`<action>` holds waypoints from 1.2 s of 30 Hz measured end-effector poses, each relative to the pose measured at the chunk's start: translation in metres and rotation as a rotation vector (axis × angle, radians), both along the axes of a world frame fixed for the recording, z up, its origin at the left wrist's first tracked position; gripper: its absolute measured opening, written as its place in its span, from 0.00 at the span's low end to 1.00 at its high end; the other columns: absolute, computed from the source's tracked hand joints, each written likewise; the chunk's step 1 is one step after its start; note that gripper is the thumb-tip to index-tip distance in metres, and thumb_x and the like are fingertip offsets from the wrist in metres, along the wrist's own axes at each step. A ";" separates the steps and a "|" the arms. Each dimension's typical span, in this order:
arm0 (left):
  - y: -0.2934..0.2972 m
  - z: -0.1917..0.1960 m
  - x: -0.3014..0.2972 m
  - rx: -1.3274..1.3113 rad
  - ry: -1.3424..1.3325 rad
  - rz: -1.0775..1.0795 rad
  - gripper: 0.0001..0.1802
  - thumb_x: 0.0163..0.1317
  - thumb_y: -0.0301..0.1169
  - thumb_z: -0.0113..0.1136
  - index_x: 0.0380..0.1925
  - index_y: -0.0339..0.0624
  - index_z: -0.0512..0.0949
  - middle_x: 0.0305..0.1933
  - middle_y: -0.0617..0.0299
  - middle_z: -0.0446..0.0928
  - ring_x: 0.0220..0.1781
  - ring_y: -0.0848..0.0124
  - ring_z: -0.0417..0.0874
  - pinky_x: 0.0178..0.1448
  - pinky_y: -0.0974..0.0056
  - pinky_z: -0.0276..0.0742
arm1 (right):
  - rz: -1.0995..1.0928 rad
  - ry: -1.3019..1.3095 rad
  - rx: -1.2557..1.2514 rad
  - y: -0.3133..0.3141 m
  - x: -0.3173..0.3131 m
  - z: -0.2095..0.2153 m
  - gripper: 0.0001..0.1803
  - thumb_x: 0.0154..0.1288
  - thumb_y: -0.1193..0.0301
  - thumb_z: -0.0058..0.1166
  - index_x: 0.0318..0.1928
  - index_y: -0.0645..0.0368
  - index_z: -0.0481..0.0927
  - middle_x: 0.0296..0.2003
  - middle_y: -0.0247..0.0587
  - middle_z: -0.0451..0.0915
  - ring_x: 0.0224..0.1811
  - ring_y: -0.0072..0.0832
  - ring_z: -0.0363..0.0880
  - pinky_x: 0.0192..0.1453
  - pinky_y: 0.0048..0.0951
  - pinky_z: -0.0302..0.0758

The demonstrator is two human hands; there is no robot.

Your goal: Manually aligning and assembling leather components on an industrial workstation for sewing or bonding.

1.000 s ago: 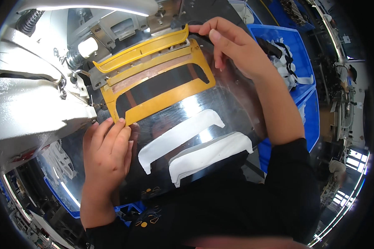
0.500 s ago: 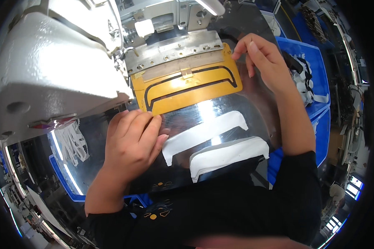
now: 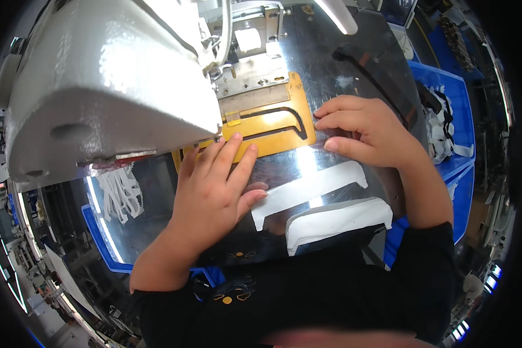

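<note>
- The yellow template (image 3: 278, 124) lies flat on the work table (image 3: 319, 52), toward its far edge, partly hidden by the white machine head (image 3: 110, 98)
- Left hand (image 3: 214, 180): palm down, fingers spread, gripping nothing; its fingertips rest on the near part of the template, which extends beyond them and to their right
- Right hand (image 3: 368, 129): open, fingers lightly bent, thumb apart; the template's right edge is right at its fingertips, though I cannot tell whether they touch
- The template is a smooth, thin sheet with rounded corners and black slots, one hooked at the right end; a small translucent tab (image 3: 233, 119) sits on it
- A drilled metal bar (image 3: 252, 76) runs along its far side
- Nearer the table's near edge lie a long white piece (image 3: 310, 188) with turned-down ends and a matt stack (image 3: 339, 223) of similar shape
- The tabletop is dark, glossy and scratched
</note>
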State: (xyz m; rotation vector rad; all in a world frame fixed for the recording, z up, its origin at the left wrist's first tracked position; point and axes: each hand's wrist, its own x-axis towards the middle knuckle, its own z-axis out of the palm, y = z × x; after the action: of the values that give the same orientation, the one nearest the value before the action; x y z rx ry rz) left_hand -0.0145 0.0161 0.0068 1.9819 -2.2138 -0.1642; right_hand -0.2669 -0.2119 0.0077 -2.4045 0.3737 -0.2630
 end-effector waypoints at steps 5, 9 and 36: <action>-0.001 0.002 -0.002 0.026 -0.026 0.009 0.37 0.71 0.55 0.67 0.72 0.45 0.80 0.76 0.48 0.76 0.77 0.51 0.74 0.82 0.37 0.64 | 0.046 0.028 -0.129 0.005 0.002 0.000 0.16 0.72 0.59 0.70 0.53 0.53 0.92 0.58 0.36 0.89 0.41 0.32 0.90 0.45 0.32 0.83; -0.002 0.004 -0.004 0.025 -0.028 0.007 0.37 0.71 0.55 0.67 0.72 0.45 0.79 0.77 0.47 0.76 0.78 0.50 0.74 0.82 0.37 0.64 | 0.077 0.000 -0.172 0.009 0.004 -0.004 0.17 0.72 0.59 0.69 0.56 0.51 0.92 0.62 0.35 0.89 0.44 0.33 0.91 0.46 0.33 0.84; -0.010 0.003 -0.008 0.056 -0.001 -0.069 0.42 0.71 0.56 0.65 0.75 0.39 0.76 0.79 0.42 0.72 0.78 0.43 0.72 0.82 0.36 0.60 | 0.151 0.040 -0.267 0.021 0.016 0.000 0.22 0.70 0.57 0.70 0.60 0.50 0.88 0.66 0.33 0.85 0.56 0.35 0.89 0.53 0.37 0.86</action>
State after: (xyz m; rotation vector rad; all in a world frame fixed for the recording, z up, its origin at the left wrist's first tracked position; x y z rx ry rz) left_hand -0.0224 0.0061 0.0102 1.9346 -2.3038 -0.2371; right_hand -0.2506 -0.1905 0.0077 -2.6878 0.1818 -0.2078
